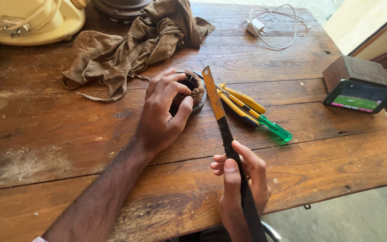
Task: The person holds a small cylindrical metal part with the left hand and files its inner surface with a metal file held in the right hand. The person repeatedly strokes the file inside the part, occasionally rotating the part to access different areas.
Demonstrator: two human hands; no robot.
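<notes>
My left hand (162, 112) curls around a small round dark part (192, 89) with brown fibrous dirt on it, resting on the wooden table (68, 134). My right hand (240, 183) grips the dark lower end of a long flat metal blade (216, 105), rusty orange toward its tip. The blade's tip points away from me and ends just right of the round part. Yellow-handled pliers (242, 103) and a green-handled screwdriver (272, 127) lie right of the blade.
A crumpled brown cloth (135, 45) lies behind the round part. A cream appliance (32, 20) stands far left, a white charger with cable (258, 27) far back. A phone (359, 96) leans on a wooden block (354, 69) at the right edge.
</notes>
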